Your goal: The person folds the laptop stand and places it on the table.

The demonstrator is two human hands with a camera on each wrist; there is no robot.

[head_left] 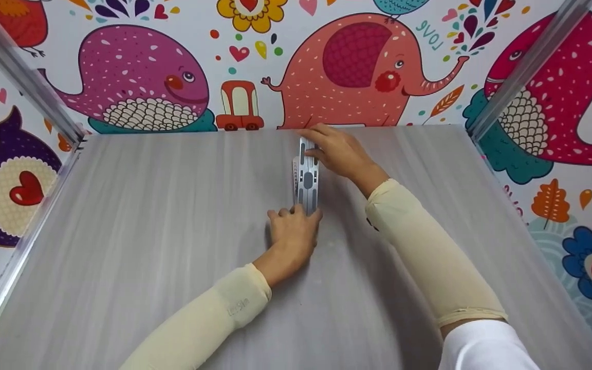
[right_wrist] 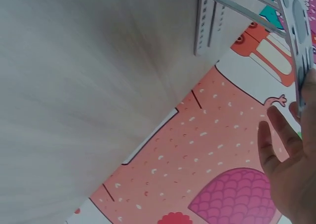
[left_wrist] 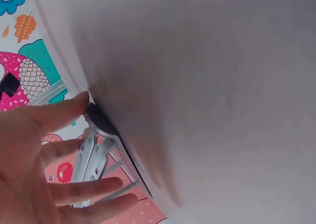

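A silver metal folding laptop stand point(head_left: 308, 177) stands partly unfolded near the table's back edge, long side pointing away from me. Its slotted upper plate point(right_wrist: 297, 33) rises off the perforated base rails point(right_wrist: 203, 26), joined by thin struts point(left_wrist: 116, 167). A dark pad point(left_wrist: 100, 119) shows at the near end. My left hand point(head_left: 293, 236) holds that near end, thumb on one side and fingers spread along the other. At the far, raised end my right hand point(head_left: 341, 154) grips the plate between thumb and forefinger; its other fingers point(right_wrist: 284, 135) stay loose.
The grey wood-grain table point(head_left: 172, 205) runs back to a wall printed with cartoon animals, including an orange elephant point(head_left: 296, 77) behind the stand. Metal posts rise at the left rear corner point(head_left: 44, 87) and right rear corner point(head_left: 524, 77). Printed panels flank both sides.
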